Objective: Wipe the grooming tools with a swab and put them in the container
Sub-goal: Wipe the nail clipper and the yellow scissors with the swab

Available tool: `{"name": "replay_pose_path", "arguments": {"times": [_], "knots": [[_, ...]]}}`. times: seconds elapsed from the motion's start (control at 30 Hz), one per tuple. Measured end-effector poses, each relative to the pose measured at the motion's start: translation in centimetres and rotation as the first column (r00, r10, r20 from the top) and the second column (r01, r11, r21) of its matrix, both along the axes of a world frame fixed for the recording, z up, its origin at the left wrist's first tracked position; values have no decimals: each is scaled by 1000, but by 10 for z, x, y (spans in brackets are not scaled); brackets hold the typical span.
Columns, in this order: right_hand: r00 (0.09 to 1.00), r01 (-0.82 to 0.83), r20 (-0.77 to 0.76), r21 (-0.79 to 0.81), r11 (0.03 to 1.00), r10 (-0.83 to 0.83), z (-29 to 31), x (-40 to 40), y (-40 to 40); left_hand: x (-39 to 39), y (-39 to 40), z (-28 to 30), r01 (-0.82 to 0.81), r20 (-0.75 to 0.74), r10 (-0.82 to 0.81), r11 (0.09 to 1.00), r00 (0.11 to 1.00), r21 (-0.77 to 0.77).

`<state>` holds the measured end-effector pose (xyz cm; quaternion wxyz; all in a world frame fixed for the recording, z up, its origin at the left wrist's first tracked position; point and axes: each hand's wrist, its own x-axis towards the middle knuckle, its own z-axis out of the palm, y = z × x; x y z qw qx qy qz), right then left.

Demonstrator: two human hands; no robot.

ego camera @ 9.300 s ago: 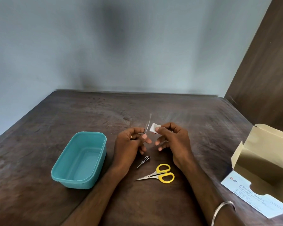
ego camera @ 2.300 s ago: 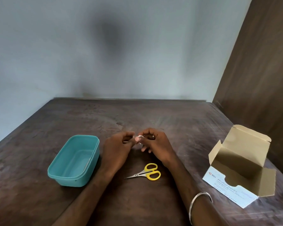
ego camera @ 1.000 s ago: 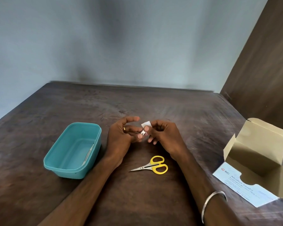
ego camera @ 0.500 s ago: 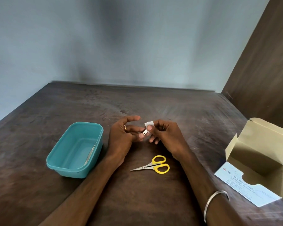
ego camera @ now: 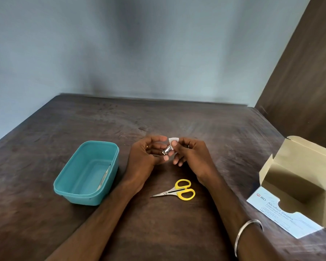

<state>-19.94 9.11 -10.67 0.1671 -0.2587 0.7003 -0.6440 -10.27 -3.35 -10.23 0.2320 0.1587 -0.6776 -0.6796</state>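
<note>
My left hand (ego camera: 146,157) grips the nail clipper (ego camera: 166,150) above the table while my right hand (ego camera: 188,155) pinches the swab (ego camera: 172,141) against it, mid-wipe; next, probably, it goes into the teal container (ego camera: 87,173).

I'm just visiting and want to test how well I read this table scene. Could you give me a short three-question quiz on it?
1. True or false: the yellow-handled scissors lie inside the teal plastic container.
2. Which hand pinches the small white swab: A) left hand B) right hand?
3. Fill in: the left hand holds a small metal ____.

Key
1. False: they lie on the dark wooden table, between the forearms. A slim metal tool is in the container.
2. B.
3. Nail clipper, as far as its small size shows.
</note>
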Motion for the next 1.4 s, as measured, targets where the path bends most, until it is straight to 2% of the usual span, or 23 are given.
{"name": "replay_pose_path", "arguments": {"times": [0.2,0.4,0.5,0.57,0.63,0.77,0.87,1.03,1.13,1.3,1.33,1.4], "knots": [[999,19,50,-69,997,-15,1,-2,1,-4,-4,-3,-97,-34,98,995,995,9],[998,-55,-37,6,998,55,-3,-5,2,-2,-1,-3,-29,-60,30,999,998,24],[995,-82,-52,35,996,83,-3,-4,1,-2,0,-3,-25,-66,22,999,998,-30],[995,-82,-59,49,995,85,-3,-3,0,-3,-2,-5,-53,-62,44,986,997,-156],[996,-66,-64,58,996,69,-3,-2,0,-3,-4,-6,-62,-56,46,945,997,-321],[996,-50,-72,39,998,53,-2,-1,-1,-2,-3,-6,-112,-88,78,858,993,-502],[997,-43,-65,63,997,47,-3,-2,-1,0,-5,-8,-236,-169,165,696,972,-679],[998,-56,-34,100,993,59,-2,-2,-1,3,-10,-6,-300,-238,190,454,953,-839],[999,-38,20,32,999,38,2,-1,0,4,-10,-3,-282,-226,184,390,956,-876],[997,7,73,-85,996,-1,6,2,1,3,-10,-5,-262,-198,199,383,960,-886],[996,21,88,-121,992,-11,6,2,1,2,-9,-5,-263,-189,211,412,959,-872],[990,86,125,-199,976,-62,6,1,1,0,-7,-5,-233,-112,246,550,963,-802]]}}
